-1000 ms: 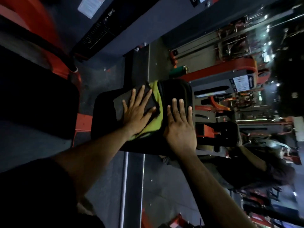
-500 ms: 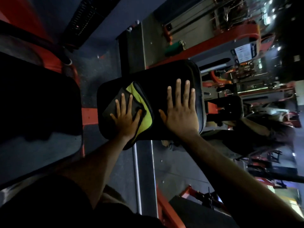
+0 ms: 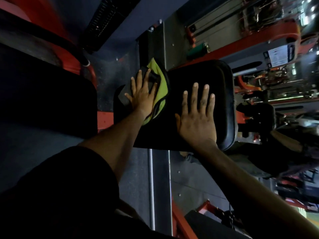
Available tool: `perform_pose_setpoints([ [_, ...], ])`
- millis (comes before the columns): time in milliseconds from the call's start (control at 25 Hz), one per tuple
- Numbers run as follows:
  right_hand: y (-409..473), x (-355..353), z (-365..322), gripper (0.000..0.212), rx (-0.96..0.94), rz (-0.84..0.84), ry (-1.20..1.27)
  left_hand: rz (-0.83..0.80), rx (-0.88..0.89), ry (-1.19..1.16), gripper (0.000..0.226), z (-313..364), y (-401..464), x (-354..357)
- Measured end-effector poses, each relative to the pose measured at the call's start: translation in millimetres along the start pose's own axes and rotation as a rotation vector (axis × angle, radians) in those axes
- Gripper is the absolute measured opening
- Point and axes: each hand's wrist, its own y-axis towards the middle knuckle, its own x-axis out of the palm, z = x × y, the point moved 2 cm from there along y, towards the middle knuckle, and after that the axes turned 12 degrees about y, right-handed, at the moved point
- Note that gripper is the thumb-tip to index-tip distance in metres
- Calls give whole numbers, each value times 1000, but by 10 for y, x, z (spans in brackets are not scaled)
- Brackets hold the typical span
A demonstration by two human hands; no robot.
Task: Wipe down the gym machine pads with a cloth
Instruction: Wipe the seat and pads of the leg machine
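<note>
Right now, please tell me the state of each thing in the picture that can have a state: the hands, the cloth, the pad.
Left hand: flat, fingers straight and spread, pressing the cloth onto the pad.
Right hand: flat, fingers straight, resting bare on the pad.
Cloth: green and dark, crumpled, lying at the pad's left end, partly under the left hand.
Pad: black, both hands on it; wet or dry, cannot tell.

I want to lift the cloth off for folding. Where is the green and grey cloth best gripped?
Probably pinch the green and grey cloth at its free green edge, coming from the right across the black padded seat. That edge lies bunched and raised beside the left hand, which presses the rest flat.
</note>
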Motion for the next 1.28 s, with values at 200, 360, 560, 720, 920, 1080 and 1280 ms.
perform_pose_setpoints([
  [200,-21,-4,4,71,-29,-33,-28,-18,-14,-26,77,-399,-795,192],
  [360,-52,-6,1,67,-50,-28,-2,-21,185,42,68,-336,-1371,371],
  [560,-51,4,15,61,-98,-36,1,23,99,33,62,-104,-470,126],
  [720,-79,41,-9,62,-139,-28,-10,24,0,-47,62,-440,-98,117],
  [920,-153,316,-387,61,-253,-120,20,52,13,13,76,-920,-439,343],
  [1080,-164,361,-394,60,-272,-102,37,37,-23,-6,73,-915,-1249,556],
  [1280,-447,401,-442,60,-294,-72,101,118,38,29,67,-642,-1223,552],
])
